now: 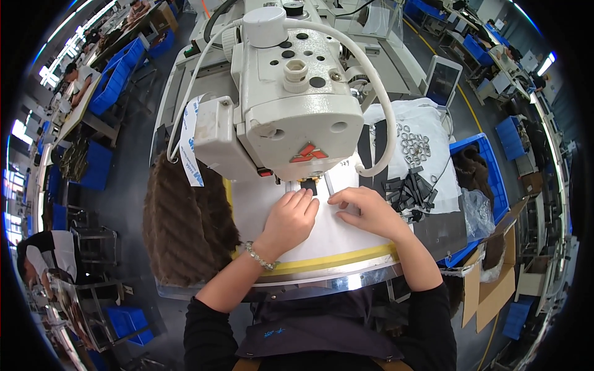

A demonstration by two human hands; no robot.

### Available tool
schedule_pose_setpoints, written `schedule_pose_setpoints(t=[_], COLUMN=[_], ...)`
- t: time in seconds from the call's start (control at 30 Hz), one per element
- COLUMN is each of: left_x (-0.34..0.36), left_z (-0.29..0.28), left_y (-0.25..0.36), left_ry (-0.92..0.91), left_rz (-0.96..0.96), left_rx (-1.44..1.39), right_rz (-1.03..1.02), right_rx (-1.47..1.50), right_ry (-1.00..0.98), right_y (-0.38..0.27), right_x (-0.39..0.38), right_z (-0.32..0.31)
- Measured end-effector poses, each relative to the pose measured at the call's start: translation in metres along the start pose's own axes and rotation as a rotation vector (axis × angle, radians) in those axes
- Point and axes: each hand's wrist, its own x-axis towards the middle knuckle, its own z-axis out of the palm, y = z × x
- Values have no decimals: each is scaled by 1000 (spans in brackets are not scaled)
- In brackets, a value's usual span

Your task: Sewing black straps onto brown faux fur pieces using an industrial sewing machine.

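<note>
Beneath the head of the sewing machine (pixel 300 123), a black tab (pixel 309 186) lies on the white desk (pixel 346 238), in the needle area. The left hand (pixel 291 216) is placed palm down at the near-left side of the tab; its fingers are extended together, tips resting at the tab edge, not clenched. A bead bracelet (pixel 258 257) encircles the left wrist. The right hand (pixel 370 212) is positioned to the right of the tab, fingers loosely curved and released, thumb set apart from the index finger, with nothing visible between them. Its index fingertip is just beside a narrow grey strip (pixel 328 183); whether the two touch cannot be told. Brown fur (pixel 185 222) lies to the left of the left forearm. To the right of the machine, metal rings (pixel 416 147) are spread over a white sheet (pixel 444 176), with black strips (pixel 413 188) piled nearer the person. Beyond these stands a blue bin (pixel 500 179).
</note>
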Motion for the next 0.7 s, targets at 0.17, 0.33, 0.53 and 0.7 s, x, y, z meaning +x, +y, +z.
schedule_pose_setpoints(t=[0.17,0.33,0.53,0.7], left_x=[0,2,-1,2], left_z=[8,3,2,2], left_y=[-3,-5,-2,-2], left_ry=[21,-32,-43,-56], left_rz=[-67,-97,-74,-100], left_rx=[-47,-61,-97,-129], right_rz=[0,-15,33,31], right_rx=[-6,5,10,8], right_ry=[2,5,-12,-16], right_y=[0,1,0,0], right_x=[0,0,-1,-2], right_z=[1,0,1,1])
